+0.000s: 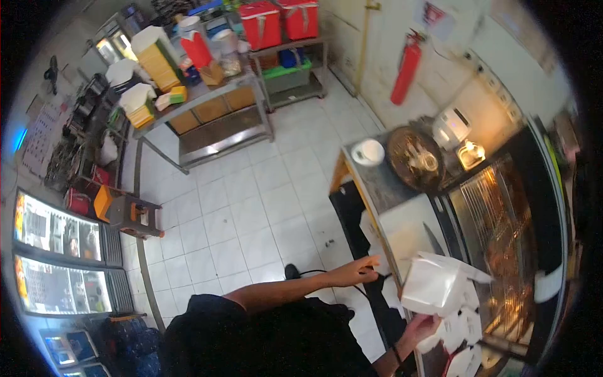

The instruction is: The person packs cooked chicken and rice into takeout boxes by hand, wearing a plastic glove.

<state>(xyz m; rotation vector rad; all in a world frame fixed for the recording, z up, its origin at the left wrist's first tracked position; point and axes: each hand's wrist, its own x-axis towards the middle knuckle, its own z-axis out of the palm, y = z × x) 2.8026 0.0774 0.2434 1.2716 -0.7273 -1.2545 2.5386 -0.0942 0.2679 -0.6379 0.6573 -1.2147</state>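
Note:
My right hand (424,328) grips the lower edge of an open white cardboard takeaway box (430,286), tilted above the counter, its flap pointing right. My left hand (355,273) hangs in the air left of the box, fingers loosely curved and apart, with nothing visible in it. Just beyond the box, a knife (433,239) lies on a white cutting board (408,223). Several more white boxes (461,330) are crowded beside and below my right hand, some with red showing.
A lit glass display case (502,220) with wire racks borders the counter's right. Behind the board stand a round dark pan (411,157), a white tub (368,152) and a scale (451,127). A steel table (220,107) with stacked packaging, stool (135,213) and fridges (59,251) stand leftward.

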